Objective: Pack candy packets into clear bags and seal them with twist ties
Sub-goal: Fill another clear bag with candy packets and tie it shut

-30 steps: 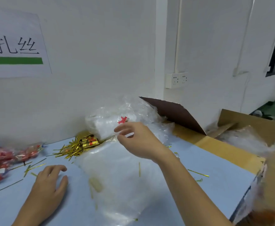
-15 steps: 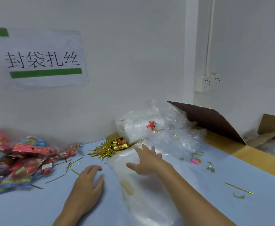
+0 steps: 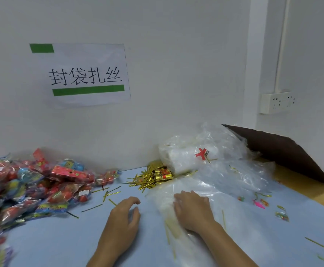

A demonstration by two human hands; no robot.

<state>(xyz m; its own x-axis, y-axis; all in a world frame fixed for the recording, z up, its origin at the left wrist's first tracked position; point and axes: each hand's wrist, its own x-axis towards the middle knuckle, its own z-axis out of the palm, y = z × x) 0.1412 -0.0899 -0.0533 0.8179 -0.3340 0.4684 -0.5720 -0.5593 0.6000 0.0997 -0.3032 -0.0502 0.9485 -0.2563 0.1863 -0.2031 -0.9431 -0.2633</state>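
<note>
Clear plastic lies under your right hand (image 3: 193, 212): a stack of clear bags (image 3: 178, 191) spread flat on the pale blue tabletop (image 3: 61, 245), with your palm down on it and your fingers loosely bent, gripping nothing. Your left hand (image 3: 123, 218) rests on the bare tabletop just beside the stack's left edge, fingers lightly curled and holding nothing.

The candy packets (image 3: 32, 189) sit in a red and blue heap at your far left, well apart from both hands. A pile of gold twist ties (image 3: 147, 179) lies against the wall between the heap and the bags, and loose ties are scattered over the tabletop toward your left hand. Behind the flat stack a crumpled bundle of plastic (image 3: 199, 153) with a red tie on it leans by the wall. A few coloured scraps (image 3: 259, 203) lie to your right. A brown cardboard flap (image 3: 284, 151) stands at the right. On the wall hang a paper sign (image 3: 86, 76) with green bars and a white power socket (image 3: 277, 102).
</note>
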